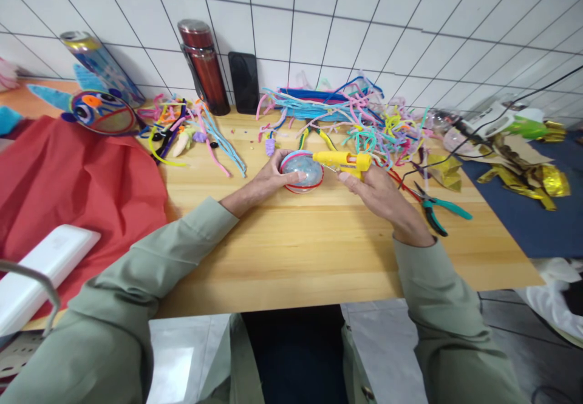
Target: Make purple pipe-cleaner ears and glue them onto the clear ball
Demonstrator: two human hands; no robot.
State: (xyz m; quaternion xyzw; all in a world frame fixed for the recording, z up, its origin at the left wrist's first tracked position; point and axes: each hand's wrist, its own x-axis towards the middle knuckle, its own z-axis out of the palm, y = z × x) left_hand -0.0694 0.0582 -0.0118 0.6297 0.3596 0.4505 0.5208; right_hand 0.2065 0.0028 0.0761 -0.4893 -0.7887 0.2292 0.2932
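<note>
This is a handicraft workspace; whether it belongs to a home, a shop or a studio cannot be told. A pale wooden table (282,264) spans the middle of the frame, against a white tiled wall (319,33) across the top. Heaped pipe cleaners (314,109) at upper centre, a yellow glue gun (346,161) at the centre and teal-handled pliers (427,198) at centre right show craftwork. A red thermos (207,67) at upper left suggests a personal work spot.
</note>
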